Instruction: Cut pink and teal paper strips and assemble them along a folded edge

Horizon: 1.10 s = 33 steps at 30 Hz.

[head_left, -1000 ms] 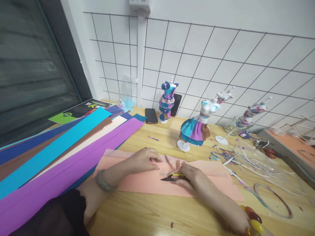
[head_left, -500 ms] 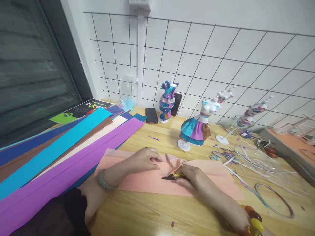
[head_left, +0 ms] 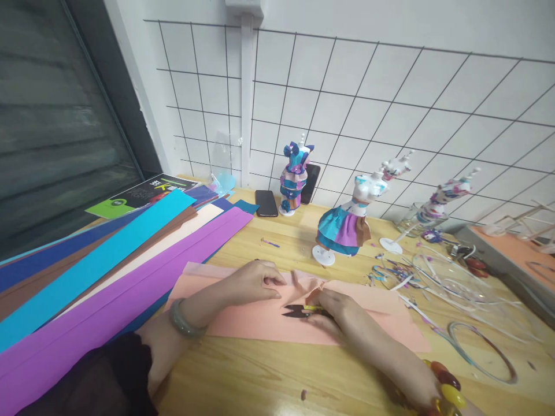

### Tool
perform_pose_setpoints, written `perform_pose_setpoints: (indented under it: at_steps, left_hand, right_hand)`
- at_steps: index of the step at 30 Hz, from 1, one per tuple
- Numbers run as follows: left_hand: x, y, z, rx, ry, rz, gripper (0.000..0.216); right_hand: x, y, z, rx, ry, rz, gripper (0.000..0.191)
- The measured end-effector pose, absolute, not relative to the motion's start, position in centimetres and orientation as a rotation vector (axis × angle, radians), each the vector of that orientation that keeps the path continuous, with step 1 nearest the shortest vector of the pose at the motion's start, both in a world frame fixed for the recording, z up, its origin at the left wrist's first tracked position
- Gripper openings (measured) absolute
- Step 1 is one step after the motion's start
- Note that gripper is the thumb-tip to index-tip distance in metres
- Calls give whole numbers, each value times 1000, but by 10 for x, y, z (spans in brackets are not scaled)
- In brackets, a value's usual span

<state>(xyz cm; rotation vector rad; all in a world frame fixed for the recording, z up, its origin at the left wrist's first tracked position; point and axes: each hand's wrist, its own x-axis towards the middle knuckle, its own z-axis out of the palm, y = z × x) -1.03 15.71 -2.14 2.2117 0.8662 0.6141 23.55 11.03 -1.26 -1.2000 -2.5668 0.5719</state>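
Observation:
A long peach sheet (head_left: 243,318), paper or thin cloth, lies flat before me with a gathered fold (head_left: 310,284) near its middle. My left hand (head_left: 258,281) rests on the sheet left of the fold. Its fingers are bent, and a gap shows between thumb and forefinger. In my right hand (head_left: 336,306) are small thread snips (head_left: 299,312) with dark blades and a yellow part. Their blades point left over the sheet and stand apart. The fingertips of that hand are beside the fold; whether they pinch it too is hidden.
Coloured strips, among them a purple one (head_left: 173,271) and a blue one (head_left: 117,248), lie at left. Behind the sheet stand a phone (head_left: 266,203) and small dressed mannequins, one in a patchwork skirt (head_left: 342,228). Loose scraps (head_left: 399,271) and clear tubing (head_left: 455,283) spread at right.
The snips' blades have come apart; half a second ago they were closed together. My left hand has stayed nearly still on the sheet.

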Motion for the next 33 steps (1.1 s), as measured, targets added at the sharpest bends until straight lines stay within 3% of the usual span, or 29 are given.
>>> perform_pose_setpoints:
  at_steps: [33]
  left_hand:
    - [-10,154,-16,2228,862,654,15]
  right_hand:
    - [226,108,-7,-1248,-2593,511,26]
